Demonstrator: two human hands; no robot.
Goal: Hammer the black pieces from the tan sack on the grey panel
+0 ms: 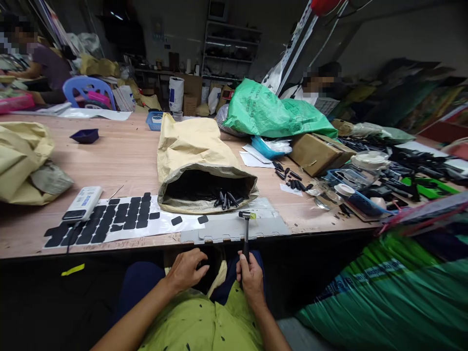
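Note:
My right hand is wrapped around the handle of a small mallet. The mallet stands head up, its yellow-and-dark head just in front of a paper sack's mouth. My left hand hovers over my lap with bent fingers, the thumb apart from them and nothing visible between. Beneath it, a light-coloured bag edge shows around a dark opening between my knees. On the table lies the tan sack, its mouth facing me. Several black tapered pieces rest at that mouth. A grey board lies along the table edge.
Black rounded patches on a white sheet and a white device lie at left. Rightward are loose black pieces, a cardboard box and a blue basket. A green sack stands by my right side. Two people sit beyond.

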